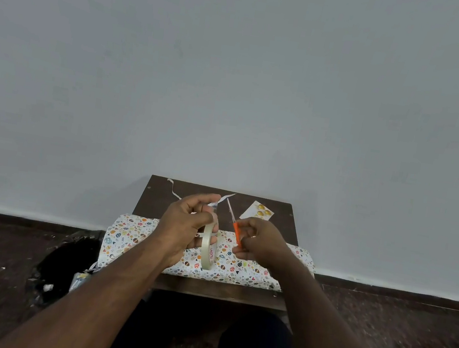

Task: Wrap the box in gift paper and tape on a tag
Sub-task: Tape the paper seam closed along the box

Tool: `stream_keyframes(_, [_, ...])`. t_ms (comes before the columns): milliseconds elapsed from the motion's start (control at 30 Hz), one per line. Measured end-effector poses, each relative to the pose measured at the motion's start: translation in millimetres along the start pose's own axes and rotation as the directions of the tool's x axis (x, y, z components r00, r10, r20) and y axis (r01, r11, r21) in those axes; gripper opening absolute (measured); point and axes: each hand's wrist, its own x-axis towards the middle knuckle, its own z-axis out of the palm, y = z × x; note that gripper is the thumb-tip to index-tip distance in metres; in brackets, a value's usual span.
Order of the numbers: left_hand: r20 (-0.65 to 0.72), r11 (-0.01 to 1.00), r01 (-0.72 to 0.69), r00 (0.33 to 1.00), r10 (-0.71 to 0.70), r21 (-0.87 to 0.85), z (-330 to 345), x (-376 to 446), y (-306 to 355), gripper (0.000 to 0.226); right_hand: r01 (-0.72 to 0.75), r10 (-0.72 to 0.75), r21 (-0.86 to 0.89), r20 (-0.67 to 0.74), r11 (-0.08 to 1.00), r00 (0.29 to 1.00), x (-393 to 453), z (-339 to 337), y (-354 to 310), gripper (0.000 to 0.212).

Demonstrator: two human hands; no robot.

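Box (238, 267), already papered, is lying on the worktop (275, 219) while I am curling my left hand (184, 226) round the tape roll (209, 248) and gripping orange scissors (236, 231) in my right hand (260, 241), cutting a strip next for the tag (256, 212).

left hand (185, 221) grips tape roll (208, 245) | right hand (259, 244) grips scissors (235, 224)

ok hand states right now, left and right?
Left hand: holding the tape roll.
Right hand: gripping the orange-handled scissors.

Single head view, forward-down, near small table (160, 193), facing wall (237, 70).
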Motion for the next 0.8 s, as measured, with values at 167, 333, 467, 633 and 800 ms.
stream_keyframes(167, [-0.012, 1.000, -0.008, 1.000, 0.008, 0.006, -0.3, 0.8, -1.5, 0.040, 0.024, -0.052, 0.215, 0.127, 0.976, 0.991, -7.6, -15.8, -10.5, 0.030])
stream_keyframes(333, [-0.015, 1.000, -0.002, 1.000, 0.002, 0.007, -1.2, 1.7, -1.5, 0.040, 0.023, -0.061, 0.214, 0.171, 0.977, 0.983, -8.6, -28.8, -16.8, 0.034])
stream_keyframes(467, [-0.010, 1.000, -0.006, 1.000, 0.006, 0.016, -1.5, 1.4, -1.2, 0.041, 0.023, -0.054, 0.136, 0.231, 0.990, 0.972, -9.4, -35.9, -21.8, 0.033])
stream_keyframes(633, [-0.006, 0.999, -0.018, 1.000, 0.018, 0.033, -1.2, 0.3, 0.5, 0.041, 0.061, -0.074, 0.048, 0.361, 0.997, 0.930, -10.7, -46.5, -30.6, 0.036])
stream_keyframes(800, [0.010, 1.000, -0.012, 1.000, 0.011, 0.015, -1.4, -1.0, 1.5, 0.043, 0.122, -0.074, -0.094, 0.401, 0.988, 0.913, -7.8, -54.0, -40.8, 0.037])
